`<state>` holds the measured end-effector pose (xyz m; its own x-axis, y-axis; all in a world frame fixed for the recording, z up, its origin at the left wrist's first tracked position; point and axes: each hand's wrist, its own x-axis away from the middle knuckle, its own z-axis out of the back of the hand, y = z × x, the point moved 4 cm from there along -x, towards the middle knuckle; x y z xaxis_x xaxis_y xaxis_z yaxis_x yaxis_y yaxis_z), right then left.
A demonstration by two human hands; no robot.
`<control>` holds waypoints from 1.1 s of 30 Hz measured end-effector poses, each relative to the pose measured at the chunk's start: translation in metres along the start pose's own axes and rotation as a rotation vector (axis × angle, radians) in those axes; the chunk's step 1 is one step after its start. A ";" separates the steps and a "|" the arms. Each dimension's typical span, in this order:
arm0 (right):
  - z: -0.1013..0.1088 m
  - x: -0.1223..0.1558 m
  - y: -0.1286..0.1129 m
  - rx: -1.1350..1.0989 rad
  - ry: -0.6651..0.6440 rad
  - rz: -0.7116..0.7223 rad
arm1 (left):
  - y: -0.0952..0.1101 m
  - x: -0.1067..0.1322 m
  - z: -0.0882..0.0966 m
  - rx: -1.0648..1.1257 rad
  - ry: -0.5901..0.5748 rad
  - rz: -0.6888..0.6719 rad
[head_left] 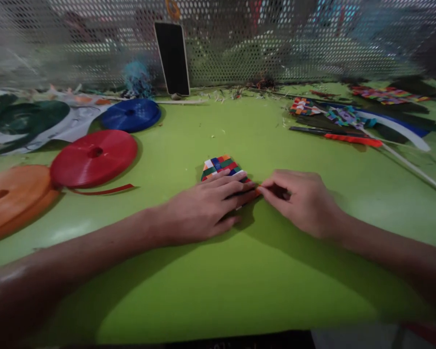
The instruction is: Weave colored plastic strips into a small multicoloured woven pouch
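A small woven ribbon piece (223, 165), in red, blue, green, white and orange checks, lies on the green table (210, 286). My left hand (207, 206) rests flat over its lower part, with the fingers stretched out and hiding much of it. At the right corner of the weave, my right hand (301, 198) pinches the tip of an orange ribbon strip (258, 191) between thumb and forefinger. The far end of that strip runs under the left fingers.
Rolls of orange (22, 194), red (94, 157) and blue ribbon (131, 115) lie at the left. A phone (172, 58) leans on the perforated metal screen (240, 53). At the right are an orange cutter (352, 140) and woven pieces (343, 116).
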<state>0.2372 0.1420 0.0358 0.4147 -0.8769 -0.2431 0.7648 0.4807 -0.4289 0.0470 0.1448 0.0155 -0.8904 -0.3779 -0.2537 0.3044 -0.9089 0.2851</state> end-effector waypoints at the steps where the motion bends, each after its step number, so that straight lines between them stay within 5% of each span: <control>1: -0.001 0.001 -0.002 0.024 -0.011 0.070 | 0.000 0.000 0.000 0.008 0.002 -0.005; 6: -0.002 0.005 -0.005 0.079 -0.053 0.365 | 0.000 0.002 0.004 0.037 0.009 -0.030; 18: 0.008 -0.003 -0.005 0.069 -0.156 0.675 | 0.000 0.004 0.014 0.130 0.146 -0.045; 25: 0.007 -0.005 0.001 -0.016 -0.090 0.680 | -0.008 0.010 0.027 0.244 0.285 0.018; 29: 0.004 -0.003 0.007 -0.083 -0.050 0.653 | -0.025 0.010 0.034 0.467 0.234 0.172; 33: 0.002 -0.002 0.010 -0.101 -0.019 0.648 | -0.030 0.008 0.034 0.486 0.191 0.139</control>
<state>0.2451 0.1481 0.0339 0.7853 -0.4089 -0.4649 0.3077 0.9093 -0.2801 0.0194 0.1752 0.0368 -0.7618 -0.5555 -0.3334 0.1836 -0.6786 0.7111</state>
